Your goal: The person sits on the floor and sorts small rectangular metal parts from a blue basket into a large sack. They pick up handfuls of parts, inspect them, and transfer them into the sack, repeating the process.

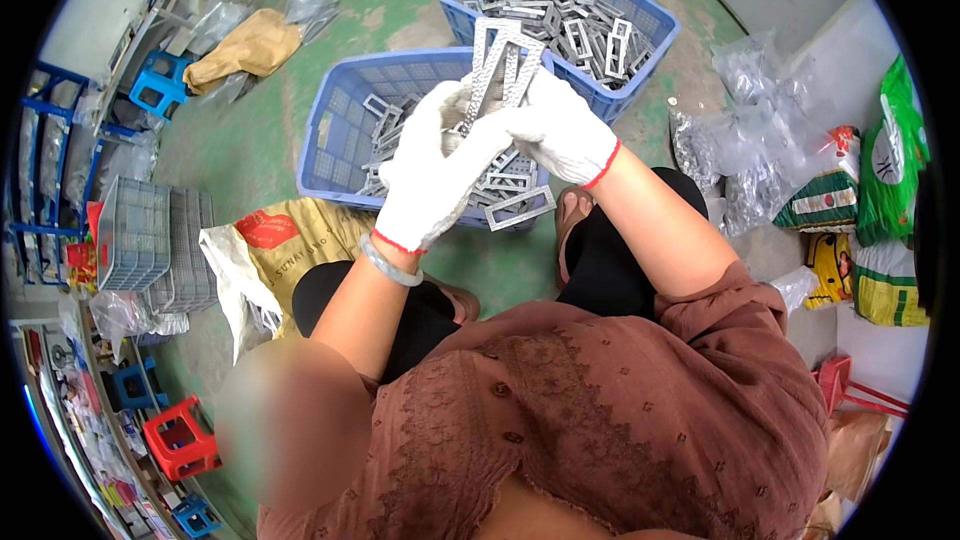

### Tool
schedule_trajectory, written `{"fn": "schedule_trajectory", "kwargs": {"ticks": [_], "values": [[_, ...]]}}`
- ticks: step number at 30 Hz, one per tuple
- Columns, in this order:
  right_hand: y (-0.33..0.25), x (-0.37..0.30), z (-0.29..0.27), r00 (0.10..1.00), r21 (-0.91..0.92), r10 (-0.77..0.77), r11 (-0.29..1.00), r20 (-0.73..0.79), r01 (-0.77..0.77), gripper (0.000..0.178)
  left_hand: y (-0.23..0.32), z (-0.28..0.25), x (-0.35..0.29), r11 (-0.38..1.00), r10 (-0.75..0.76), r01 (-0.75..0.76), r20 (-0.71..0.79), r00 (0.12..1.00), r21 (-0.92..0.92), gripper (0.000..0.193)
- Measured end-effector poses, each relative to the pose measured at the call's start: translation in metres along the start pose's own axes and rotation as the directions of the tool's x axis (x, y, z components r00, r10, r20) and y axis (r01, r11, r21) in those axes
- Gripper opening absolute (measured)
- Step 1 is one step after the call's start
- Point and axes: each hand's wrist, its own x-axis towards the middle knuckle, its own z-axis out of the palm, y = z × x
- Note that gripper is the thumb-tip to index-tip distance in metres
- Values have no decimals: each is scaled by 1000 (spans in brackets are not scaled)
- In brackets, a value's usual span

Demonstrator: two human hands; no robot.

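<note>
Both my hands wear white knit gloves with red cuffs and are raised together over the near blue plastic crate (345, 70). Between them they hold grey rectangular metal frames (486, 80), at least two, tilted and crossing each other. My left hand (435, 165) is closed around their lower end, fingers curled. My right hand (562, 125) grips the frames from the right side, its fingertips partly hidden behind them. Loose frames of the same kind (520, 208) lie in the near crate below. Behind it, a second blue crate (632, 92) holds a heap of similar frames (577, 38).
A yellow woven sack (315, 240) lies left of my legs, beside stacked grey crates (135, 230). A red stool (182, 438) and a blue stool (158, 85) stand at left. Clear plastic bags (760, 130) and filled sacks, one green (890, 160), line the right wall.
</note>
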Motion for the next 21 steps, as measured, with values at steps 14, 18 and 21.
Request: {"fn": "schedule_trajectory", "kwargs": {"ticks": [14, 18, 21], "values": [[-18, -3, 14, 977, -950, 208, 296, -43, -105, 51, -15, -11, 25, 398, -396, 643, 510, 764, -654, 93], [-7, 1, 3, 965, -876, 250, 447, -74, -183, 60, -33, -17, 21, 311, -359, 622, 517, 777, -718, 86], [4, 3, -4, 952, -559, 305, 785, -24, -265, 42, -42, -22, 18, 215, -378, 596, 496, 781, -774, 89]]}}
